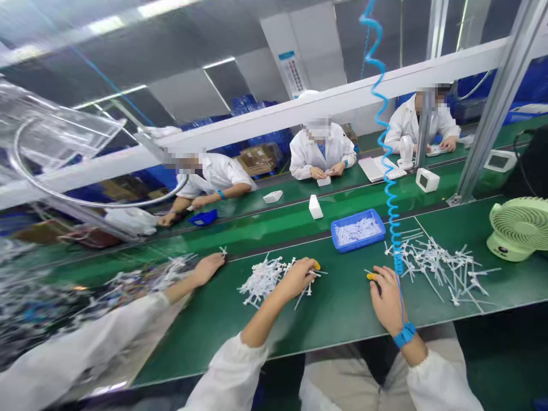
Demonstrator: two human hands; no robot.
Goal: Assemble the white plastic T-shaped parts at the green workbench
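Note:
My left hand point(297, 278) is at the right side of a heap of thin white plastic pieces point(262, 278) that look like cable ties. Its fingers curl round some of them, and a pale strip sticks out past the yellow finger cover. To the right, my right hand point(385, 299) rests palm down on the green table, fingers apart, with a yellow cover on one fingertip. A thin white tip shows beside that fingertip; whether the finger touches it I cannot tell. Beyond this hand lies a looser spread of similar white pieces point(440, 268). A blue wristband point(405, 334) circles my right wrist.
A blue tray point(358, 245) holds more white strips. A coiled blue cord point(387, 171) hangs near my right hand. At right stands a green fan point(520, 228). A co-worker's hand point(209, 268) reaches in from the left. White housings point(315, 207) sit on the conveyor; co-workers sit opposite.

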